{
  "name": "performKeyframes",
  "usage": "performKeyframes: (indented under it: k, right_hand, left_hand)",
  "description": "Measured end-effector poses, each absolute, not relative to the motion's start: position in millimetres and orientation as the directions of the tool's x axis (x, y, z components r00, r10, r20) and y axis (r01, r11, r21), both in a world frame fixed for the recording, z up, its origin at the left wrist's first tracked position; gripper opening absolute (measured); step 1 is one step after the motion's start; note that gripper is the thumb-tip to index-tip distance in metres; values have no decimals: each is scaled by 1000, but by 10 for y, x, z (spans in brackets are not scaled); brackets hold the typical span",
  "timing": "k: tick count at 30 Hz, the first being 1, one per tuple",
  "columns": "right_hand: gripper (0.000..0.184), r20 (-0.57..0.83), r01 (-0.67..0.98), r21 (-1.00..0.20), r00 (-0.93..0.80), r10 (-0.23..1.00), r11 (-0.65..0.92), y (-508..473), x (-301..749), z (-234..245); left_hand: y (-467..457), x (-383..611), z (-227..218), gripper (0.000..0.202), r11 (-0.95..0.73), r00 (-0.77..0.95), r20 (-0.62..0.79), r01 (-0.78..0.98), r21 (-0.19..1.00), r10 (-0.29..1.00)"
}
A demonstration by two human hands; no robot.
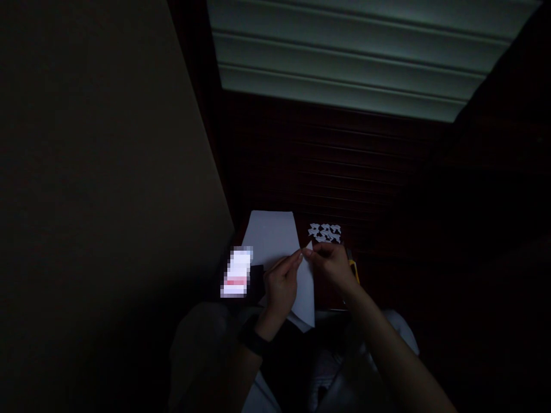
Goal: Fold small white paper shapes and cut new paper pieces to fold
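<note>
My left hand, with a dark band at its wrist, pinches the upper edge of a white sheet of paper. My right hand is closed on the same sheet's top corner, its fingertips close to those of the left. The held sheet hangs curved toward my lap. Behind my left hand, more white paper lies flat on the small dark table. Beyond my right hand are several small jagged white paper pieces. A yellow and black tool, partly hidden, lies by my right wrist; its kind is hard to make out.
A lit, pixelated screen lies at the table's left side. A plain wall rises on the left, and a dark slatted panel stands behind the table. My knees are against the near side. The scene is very dim.
</note>
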State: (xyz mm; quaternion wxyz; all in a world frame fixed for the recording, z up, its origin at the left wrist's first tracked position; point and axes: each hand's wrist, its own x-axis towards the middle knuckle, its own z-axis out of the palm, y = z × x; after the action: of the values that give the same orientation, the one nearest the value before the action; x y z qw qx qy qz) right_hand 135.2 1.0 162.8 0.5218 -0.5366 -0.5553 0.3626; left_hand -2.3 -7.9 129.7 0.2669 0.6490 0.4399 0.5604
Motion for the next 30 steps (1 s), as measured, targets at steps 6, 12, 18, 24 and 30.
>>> performKeyframes:
  k: [6,12,18,24,30]
  right_hand:
    - [32,87,102,-993,249,965,63,54,1409,1555]
    - [33,58,60,-997,300,952,42,100,1453,1540]
    - [27,0,-55,-998,184,983,10,89,1447,1546]
    - [26,-12,-106,-994,154,988,5,82,1443,1545]
    - [29,-30,-72,-997,154,988,-20,84,1430,1543]
  left_hand:
    - [-140,-78,1243,31,-392,17,404,274,878,915]
    - [-194,-137,1150,26,-351,7,359,221,910,933]
    - [-187,-132,1149,24,-324,1,330,195,926,944]
    - [-183,-178,1141,26,-246,13,247,149,958,969]
    - [-185,-209,1159,25,-236,52,231,121,964,972]
